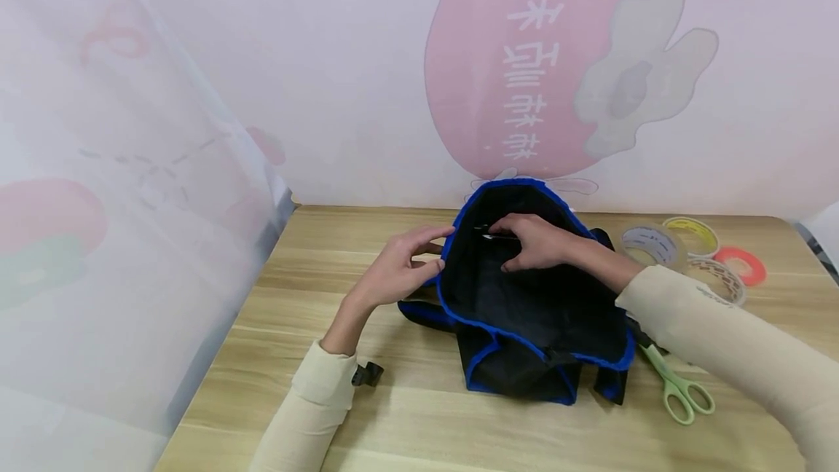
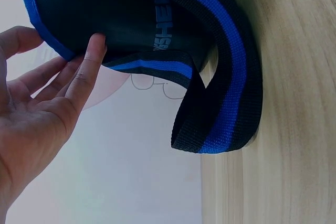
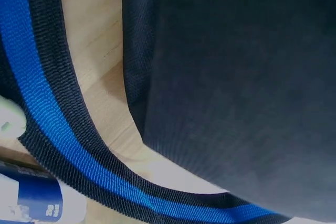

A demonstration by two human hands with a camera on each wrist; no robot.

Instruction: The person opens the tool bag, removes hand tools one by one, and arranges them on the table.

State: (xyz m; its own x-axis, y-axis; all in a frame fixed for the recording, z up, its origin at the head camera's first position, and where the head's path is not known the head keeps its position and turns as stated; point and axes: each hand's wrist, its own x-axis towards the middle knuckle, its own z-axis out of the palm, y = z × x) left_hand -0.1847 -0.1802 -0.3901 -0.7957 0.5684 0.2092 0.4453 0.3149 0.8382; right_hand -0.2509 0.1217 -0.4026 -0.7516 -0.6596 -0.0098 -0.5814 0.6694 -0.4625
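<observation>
A black tool bag with blue trim [image 1: 524, 363] stands with its wide mouth facing up toward me. My left hand [image 1: 406, 261] loosely holds the left rim. In the left wrist view, that hand [image 2: 52, 100] has one finger against the outer side of the bag [image 2: 126, 19], while other fingertips reach behind the blue edge. Inside the mouth is my right hand [image 1: 537, 239], its thumb spread away from the fingers. By those fingertips lies a thin dark item with a bright edge [image 1: 485, 234], too small to identify. The right wrist view shows only dark bag cloth [image 3: 241, 93], hiding the hand.
To the right lie green-handled scissors [image 1: 684, 392], partly hidden by the bag. Behind my right sleeve sit several tape rolls, among them a clear one [image 1: 652, 246] and a red one [image 1: 741, 266]. A black buckle [image 1: 367, 374] lies beside my left cuff. A blue-striped strap [image 2: 231, 77] loops outside the bag.
</observation>
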